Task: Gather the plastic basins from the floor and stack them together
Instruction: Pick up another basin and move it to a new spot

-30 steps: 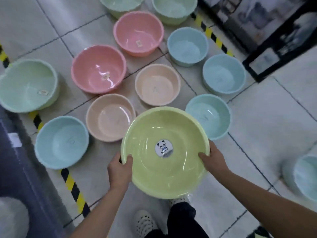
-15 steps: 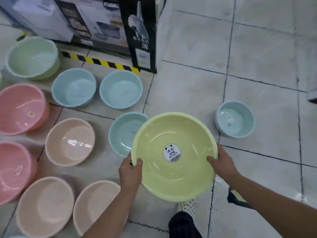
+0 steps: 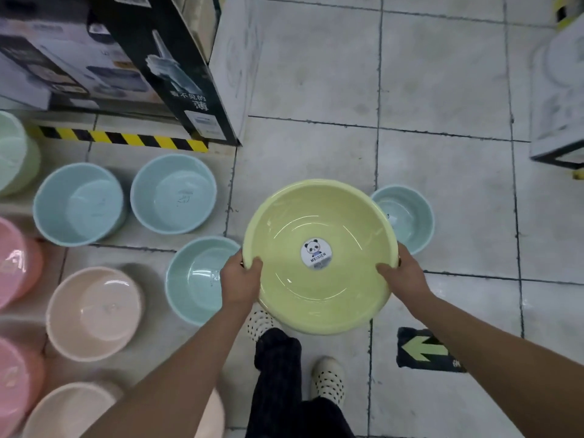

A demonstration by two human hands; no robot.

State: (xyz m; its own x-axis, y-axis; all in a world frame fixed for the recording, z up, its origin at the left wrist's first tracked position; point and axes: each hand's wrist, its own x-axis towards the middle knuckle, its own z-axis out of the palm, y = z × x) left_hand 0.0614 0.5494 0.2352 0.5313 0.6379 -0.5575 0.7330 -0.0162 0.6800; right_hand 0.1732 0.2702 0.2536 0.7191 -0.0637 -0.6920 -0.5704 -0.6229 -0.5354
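I hold a large yellow-green basin [image 3: 319,289] with a panda sticker in front of me, above the floor. My left hand [image 3: 241,279] grips its left rim and my right hand [image 3: 399,273] grips its right rim, thumbs inside. A small blue basin [image 3: 410,213] sits alone on the floor just behind the held basin's right side, partly covered by it. On the left, several more basins lie on the floor: blue ones [image 3: 173,192] [image 3: 77,203] [image 3: 197,279], beige ones [image 3: 93,312], pink ones [image 3: 15,260] and a pale green one [image 3: 12,156].
Stacked cardboard product boxes [image 3: 177,77] stand at the upper left behind a yellow-black hazard stripe [image 3: 126,139]. Another box [image 3: 559,99] stands at the right edge. A green arrow floor marker [image 3: 426,349] lies by my feet [image 3: 327,379]. Grey tiles stretch ahead.
My view has swung further right. The lone small blue basin now lies right behind the held basin, closer than before. Both hands keep the same grip.
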